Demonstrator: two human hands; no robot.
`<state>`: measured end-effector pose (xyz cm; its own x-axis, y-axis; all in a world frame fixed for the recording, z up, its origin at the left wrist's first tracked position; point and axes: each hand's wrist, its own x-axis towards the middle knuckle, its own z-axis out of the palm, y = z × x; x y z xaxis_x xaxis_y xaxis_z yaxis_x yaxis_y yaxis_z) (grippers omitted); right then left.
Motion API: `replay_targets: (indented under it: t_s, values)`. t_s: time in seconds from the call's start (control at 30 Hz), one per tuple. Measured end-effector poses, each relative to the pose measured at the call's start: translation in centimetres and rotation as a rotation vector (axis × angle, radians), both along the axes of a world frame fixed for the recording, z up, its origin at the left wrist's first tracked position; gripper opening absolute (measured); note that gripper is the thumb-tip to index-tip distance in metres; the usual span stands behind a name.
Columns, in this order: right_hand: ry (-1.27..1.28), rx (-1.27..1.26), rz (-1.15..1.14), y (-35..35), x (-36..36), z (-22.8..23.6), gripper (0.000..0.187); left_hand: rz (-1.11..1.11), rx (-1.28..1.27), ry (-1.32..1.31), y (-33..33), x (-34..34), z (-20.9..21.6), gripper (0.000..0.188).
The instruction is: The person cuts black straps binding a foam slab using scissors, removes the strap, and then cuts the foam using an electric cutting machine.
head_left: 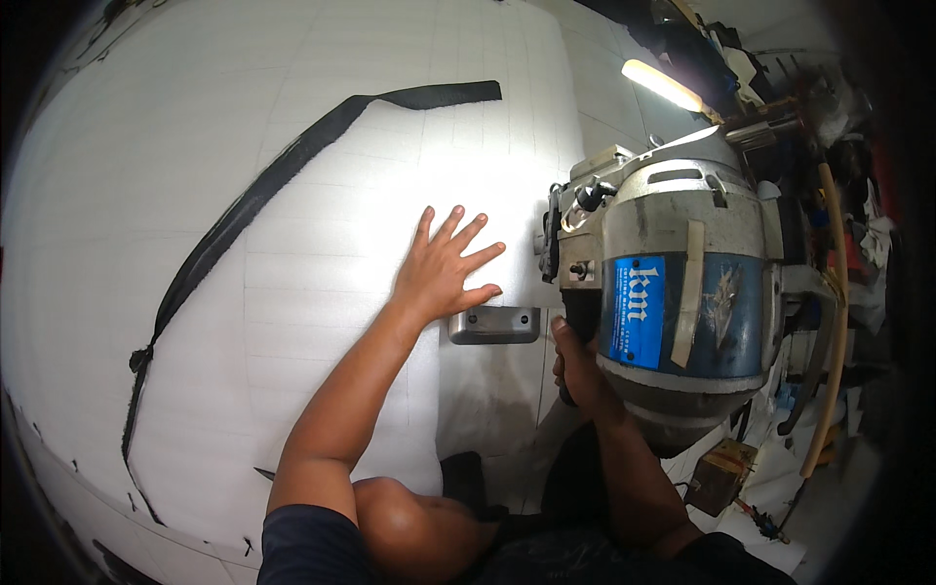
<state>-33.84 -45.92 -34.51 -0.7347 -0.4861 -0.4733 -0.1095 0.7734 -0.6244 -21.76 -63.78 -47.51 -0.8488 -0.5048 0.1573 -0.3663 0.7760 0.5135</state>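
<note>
My left hand (444, 265) lies flat with its fingers spread on a white sheet of cloth or paper-like material (322, 234) marked with faint lines. Beside its thumb is the rounded metal base plate (494, 327) of a cloth cutting machine (682, 292). That machine has a big grey and blue motor body with a blue label and a strip of tape. My right hand (580, 370) is wrapped round its dark handle, the fingers partly hidden behind the motor. The blade is out of sight.
A long black fabric strip (263, 185), knotted at its lower end, curves across the white sheet at left. A lit lamp (663, 86) shines at upper right. Cluttered tools, a wooden stick (829, 322) and a small metal box (721, 476) stand along the right.
</note>
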Motion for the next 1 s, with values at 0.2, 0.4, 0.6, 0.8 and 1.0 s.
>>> replay_targets:
  t_s: [0.2, 0.4, 0.6, 0.8, 1.0]
  values:
    - [-0.238, 0.158, -0.082, -2.1, -0.6, 1.3, 0.039, -0.002, -0.020, 0.048, -0.1, 0.3, 0.2, 0.056]
    - [-0.218, -0.027, -0.076, -4.0, -0.9, 1.5, 0.048, -0.006, -0.040, 0.058, 0.0, 0.4, 0.8, 0.057]
    - [-0.235, 0.014, -0.033, -3.4, -0.8, 2.8, 0.036, -0.001, -0.026, 0.074, 2.7, 1.5, 1.1, 0.055]
    - [-0.119, -0.121, -0.016, -4.5, -1.3, 2.2, 0.037, -0.004, -0.034, 0.090, 3.0, 1.6, 1.4, 0.056]
    - [-0.071, -0.132, -0.001, -5.5, -2.0, 2.3, 0.031, -0.011, -0.043, 0.104, 3.1, 1.8, 1.3, 0.056]
